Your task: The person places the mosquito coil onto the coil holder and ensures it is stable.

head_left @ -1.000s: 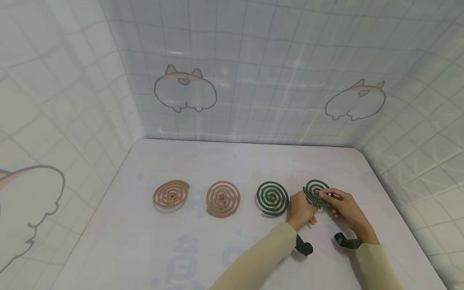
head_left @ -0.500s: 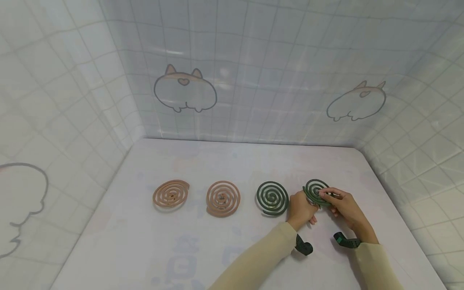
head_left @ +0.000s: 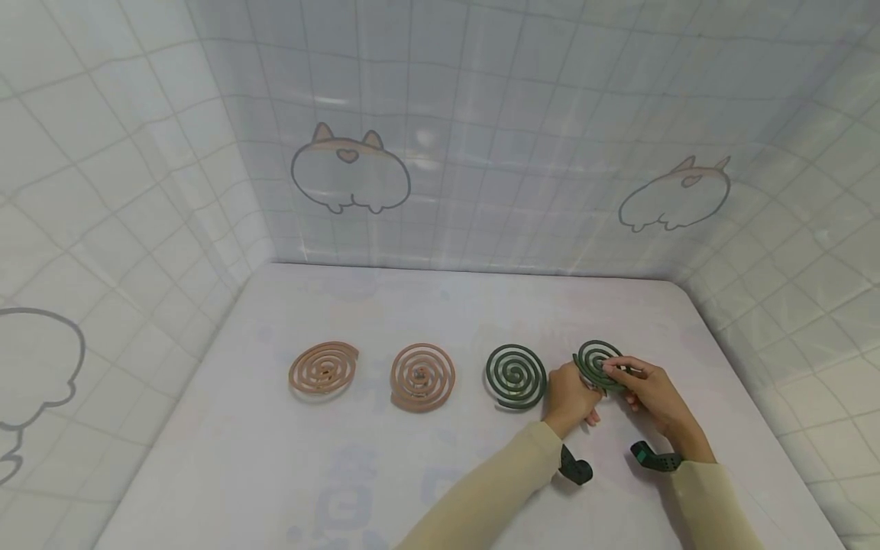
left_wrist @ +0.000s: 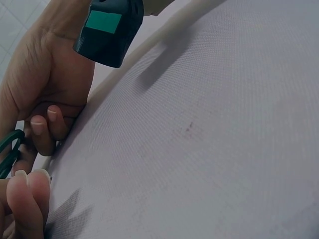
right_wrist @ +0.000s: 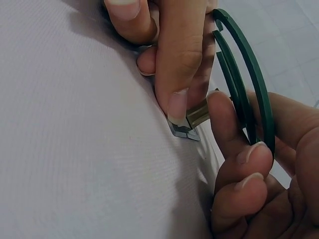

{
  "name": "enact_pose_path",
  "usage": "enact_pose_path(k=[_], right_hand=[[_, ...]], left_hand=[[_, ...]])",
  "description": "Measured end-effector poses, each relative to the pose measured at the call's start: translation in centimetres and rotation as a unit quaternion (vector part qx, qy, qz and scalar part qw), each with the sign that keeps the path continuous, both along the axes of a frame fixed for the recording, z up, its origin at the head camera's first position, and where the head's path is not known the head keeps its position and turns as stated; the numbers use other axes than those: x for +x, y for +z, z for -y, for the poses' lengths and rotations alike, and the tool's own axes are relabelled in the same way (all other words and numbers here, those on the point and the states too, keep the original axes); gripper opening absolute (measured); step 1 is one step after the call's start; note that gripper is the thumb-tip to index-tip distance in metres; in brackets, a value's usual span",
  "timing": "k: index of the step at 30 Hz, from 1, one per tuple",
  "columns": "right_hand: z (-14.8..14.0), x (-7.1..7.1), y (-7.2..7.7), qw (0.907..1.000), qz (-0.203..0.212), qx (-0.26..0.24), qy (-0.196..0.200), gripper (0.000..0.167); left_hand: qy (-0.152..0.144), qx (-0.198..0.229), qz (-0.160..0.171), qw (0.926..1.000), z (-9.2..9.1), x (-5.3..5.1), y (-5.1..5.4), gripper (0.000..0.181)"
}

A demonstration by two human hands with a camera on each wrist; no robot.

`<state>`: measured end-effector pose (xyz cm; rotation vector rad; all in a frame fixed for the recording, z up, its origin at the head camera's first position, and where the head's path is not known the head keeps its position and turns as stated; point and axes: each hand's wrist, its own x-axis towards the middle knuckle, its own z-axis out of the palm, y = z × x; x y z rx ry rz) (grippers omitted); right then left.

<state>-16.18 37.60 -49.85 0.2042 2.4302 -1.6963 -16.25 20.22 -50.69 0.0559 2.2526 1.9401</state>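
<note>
In the head view a green mosquito coil (head_left: 595, 359) is at the right end of a row, tilted on a small metal stand. My right hand (head_left: 658, 399) pinches the coil near its centre with thumb and fingers. Close on its left, my left hand (head_left: 569, 396) is low at the table and holds the stand. The right wrist view shows the metal coil stand (right_wrist: 198, 114), its flat foot by the cloth under my left thumb. Part of the coil (left_wrist: 10, 152) also shows in the left wrist view beside my fingers.
Another green mosquito coil (head_left: 516, 376) lies just left of my left hand. Further left are two brown coils (head_left: 422, 377), the outermost brown coil (head_left: 324, 368) tilted. All are on a white cloth-covered table (head_left: 385, 481), with tile-patterned walls (head_left: 481, 153) around it.
Both hands stay on the green coil and its stand, with almost no movement. The other coils have not moved.
</note>
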Motion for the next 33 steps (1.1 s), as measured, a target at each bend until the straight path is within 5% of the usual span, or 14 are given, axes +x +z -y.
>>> enact_pose_path(k=[33], right_hand=[[0.08,0.06,-0.27,1.0,-0.005,-0.004,-0.004,0.038]], left_hand=[[0.0,-0.001,0.001,1.0,0.03,-0.08,-0.23,0.024]])
